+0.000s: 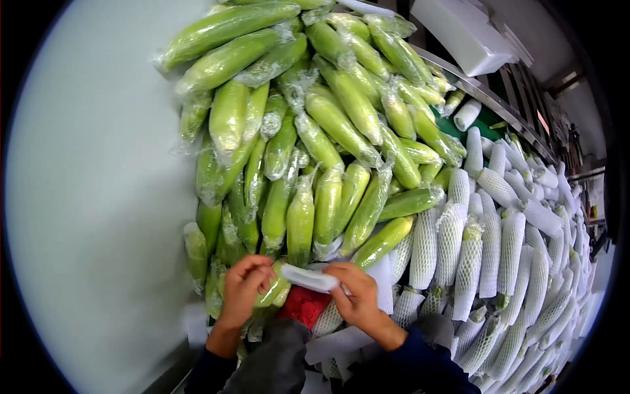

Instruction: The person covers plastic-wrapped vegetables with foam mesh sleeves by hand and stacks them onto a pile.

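My right hand pinches one end of a small white foam net sleeve, which lies flattened across the gap between my hands. My left hand is beside the sleeve's other end, its fingers curled together and apart from it. Whether anything sits in those left fingers is hidden. Just in front lies a large heap of long green vegetables, many wrapped in clear film. Below the sleeve, a red piece of material shows between my hands.
To the right, many vegetables in white foam net sleeves are piled up. A pale smooth surface fills the left side. At the upper right, a white foam block sits near a metal rail. A white roll lies close by.
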The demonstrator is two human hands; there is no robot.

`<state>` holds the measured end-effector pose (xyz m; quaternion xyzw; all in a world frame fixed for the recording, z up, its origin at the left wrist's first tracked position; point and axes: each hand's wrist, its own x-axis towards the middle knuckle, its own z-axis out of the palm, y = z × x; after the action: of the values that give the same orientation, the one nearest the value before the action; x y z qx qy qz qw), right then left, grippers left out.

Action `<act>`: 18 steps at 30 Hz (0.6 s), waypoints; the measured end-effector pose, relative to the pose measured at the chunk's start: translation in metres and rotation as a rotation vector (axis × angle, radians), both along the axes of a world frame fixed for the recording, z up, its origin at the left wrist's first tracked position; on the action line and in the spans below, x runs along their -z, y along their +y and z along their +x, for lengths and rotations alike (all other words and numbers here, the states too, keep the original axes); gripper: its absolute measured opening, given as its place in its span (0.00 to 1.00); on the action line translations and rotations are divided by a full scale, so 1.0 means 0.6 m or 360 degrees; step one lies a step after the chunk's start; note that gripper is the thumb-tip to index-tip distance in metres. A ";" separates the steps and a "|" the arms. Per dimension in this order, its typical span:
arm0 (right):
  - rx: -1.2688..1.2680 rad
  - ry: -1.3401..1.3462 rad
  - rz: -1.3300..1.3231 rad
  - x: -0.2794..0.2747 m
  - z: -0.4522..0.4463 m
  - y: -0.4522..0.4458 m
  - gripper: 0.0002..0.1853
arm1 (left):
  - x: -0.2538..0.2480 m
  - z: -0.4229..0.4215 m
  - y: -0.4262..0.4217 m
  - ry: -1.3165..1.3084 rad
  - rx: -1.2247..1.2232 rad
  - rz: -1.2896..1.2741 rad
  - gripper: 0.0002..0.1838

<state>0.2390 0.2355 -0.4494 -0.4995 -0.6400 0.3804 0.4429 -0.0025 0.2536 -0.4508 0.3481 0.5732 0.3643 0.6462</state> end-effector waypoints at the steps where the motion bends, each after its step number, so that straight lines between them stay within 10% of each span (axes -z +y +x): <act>1: 0.0073 0.0315 -0.0256 -0.029 -0.007 -0.010 0.10 | -0.019 0.001 0.010 0.0050 0.0030 0.0109 0.14; 6: 0.0197 0.1306 -0.1614 -0.063 -0.070 -0.009 0.25 | -0.067 0.085 0.025 -0.0104 0.0128 0.0451 0.16; 15: 0.0660 0.0665 -0.0428 0.038 -0.108 -0.015 0.21 | 0.019 0.157 -0.010 0.1117 -0.0050 0.0914 0.09; 18: 0.0885 0.1135 -0.0754 0.033 -0.123 -0.011 0.19 | 0.014 0.157 -0.010 0.1122 -0.0140 0.0796 0.09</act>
<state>0.1649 0.2289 -0.4690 -0.5768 -0.1882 0.5296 0.5929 0.0915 0.2476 -0.4594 0.5723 0.6671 0.3781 0.2907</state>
